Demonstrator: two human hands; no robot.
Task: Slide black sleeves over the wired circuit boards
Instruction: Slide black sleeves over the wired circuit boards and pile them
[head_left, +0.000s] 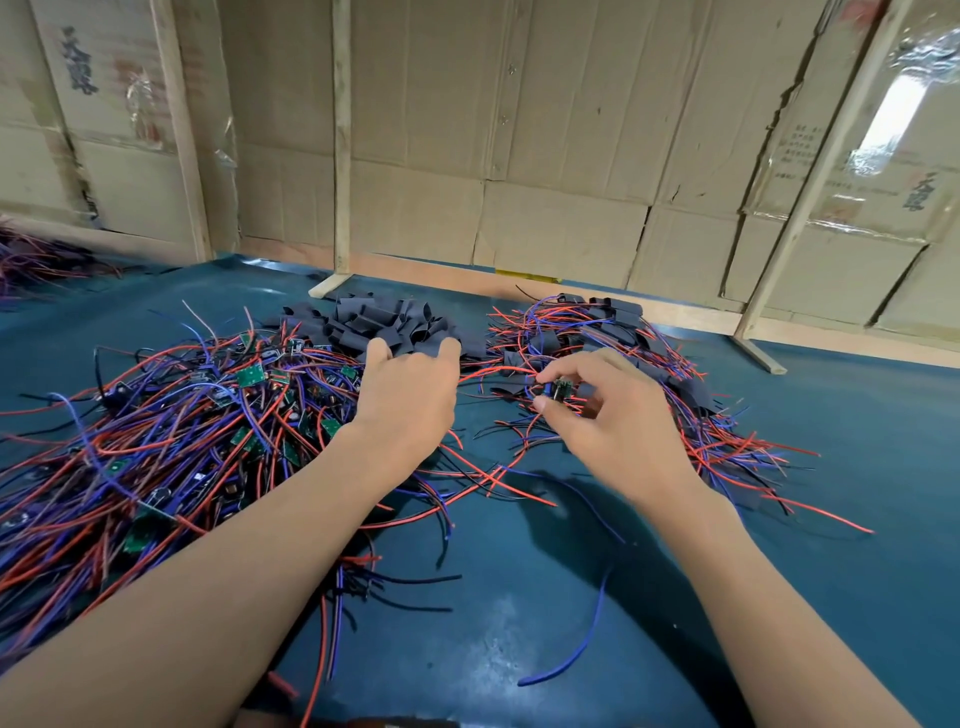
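Forearms come in from the bottom edge over the blue surface (519, 613), where loose red, blue and black wire ends trail toward the viewer.

Right hand (597, 410) pinches a small green circuit board (561, 388) between thumb and fingertips, its wires hanging below and across the gap between the heaps. To my eye the grip sits well: the board is held clear of the surface. For sleeving, it would help to gather that board's wires into one bundle first, so the tube swallows them together instead of snagging on a stray lead.

Left hand (410, 387) reaches forward with its fingers spread and lightly bent, their tips at the near edge of the pile of black sleeves (387, 322). Whether it has one pinched I cannot tell; the fingertips hide the contact. The sleeves lie flattened and jumbled, so I would take a single one from the edge and squeeze its sides to open the mouth before offering it to the wires.

On the left lies the big heap of unsleeved boards (182, 415), tangled in wire. On the right is a heap of sleeved boards (613, 338), just beyond the right hand. Beyond everything stands a cardboard wall (519, 130) on wooden battens.
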